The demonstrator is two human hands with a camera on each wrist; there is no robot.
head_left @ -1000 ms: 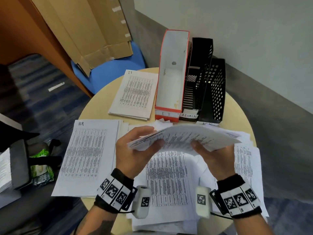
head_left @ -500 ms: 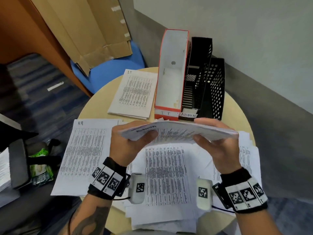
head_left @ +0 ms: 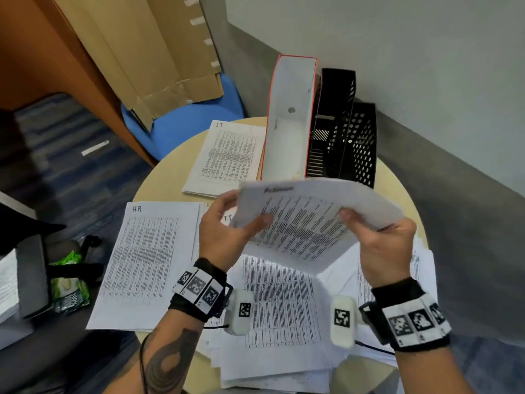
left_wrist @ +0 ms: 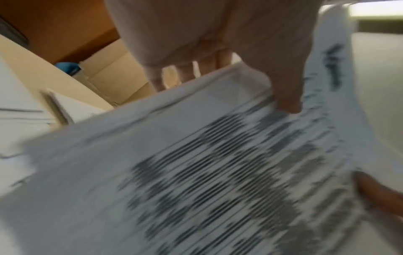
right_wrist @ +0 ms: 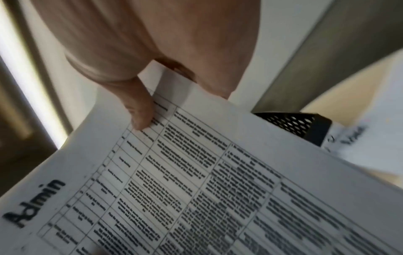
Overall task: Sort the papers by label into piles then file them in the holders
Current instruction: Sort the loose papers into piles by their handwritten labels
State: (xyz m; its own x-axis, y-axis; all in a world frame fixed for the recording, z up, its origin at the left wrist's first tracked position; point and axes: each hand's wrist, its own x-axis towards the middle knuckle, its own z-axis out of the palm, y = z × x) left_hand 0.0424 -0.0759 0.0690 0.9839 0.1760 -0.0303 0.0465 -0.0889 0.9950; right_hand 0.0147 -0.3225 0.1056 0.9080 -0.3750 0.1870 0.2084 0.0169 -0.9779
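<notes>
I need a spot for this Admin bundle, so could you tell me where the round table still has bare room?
Bare beige tabletop shows left of the IT-labelled paper pile, above the HR-labelled paper pile. A narrow strip lies right of the black perforated file holder. The near half is crowded with loose printed sheets.

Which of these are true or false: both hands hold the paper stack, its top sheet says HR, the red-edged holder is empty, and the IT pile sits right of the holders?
1. Both the left hand and right hand hold the white printed paper stack. True.
2. Its top sheet reads HR. False: the right wrist view shows "Admin".
3. The red-edged white cardboard holder looks empty. True.
4. The white paper pile marked IT lies right of the holders. False: it lies to their left.
</notes>
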